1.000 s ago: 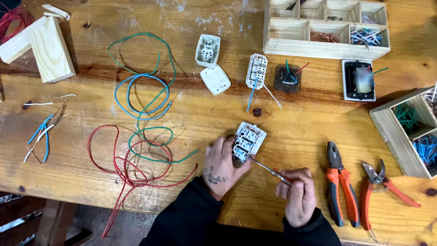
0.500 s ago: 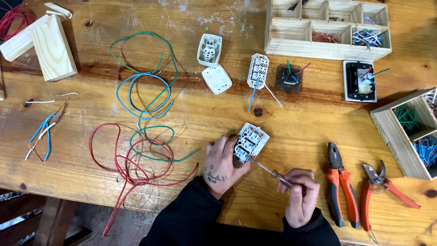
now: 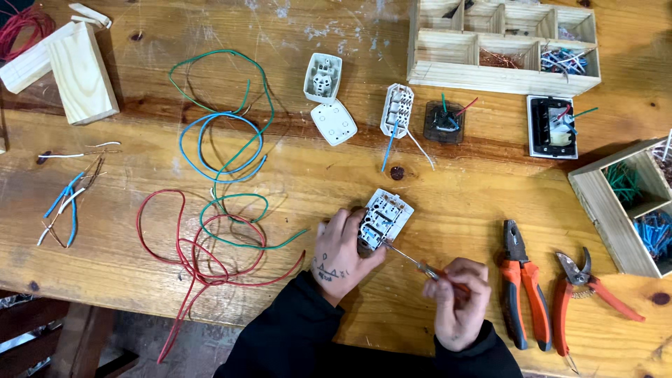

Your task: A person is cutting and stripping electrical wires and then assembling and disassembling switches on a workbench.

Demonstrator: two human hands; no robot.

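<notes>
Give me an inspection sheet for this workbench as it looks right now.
Surface: wooden table, knotted, paint-flecked.
Job's things: white switch module steadied by left hand; screwdriver in right hand, tip at the module.
Clutter: orange pliers, pruning shears, wood block, socket parts, two compartment boxes.
Fingers: left wrapped around module; right closed on screwdriver handle.
Cables: loose red, blue and green wire loops, cut offcuts.
Surroundings: nothing seen clearly below the table edge.

Bare tabletop [image 3: 462,210] beyond the hands, wire loops [image 3: 217,210] crowding the left, pliers [image 3: 521,287] blocking the right
</notes>
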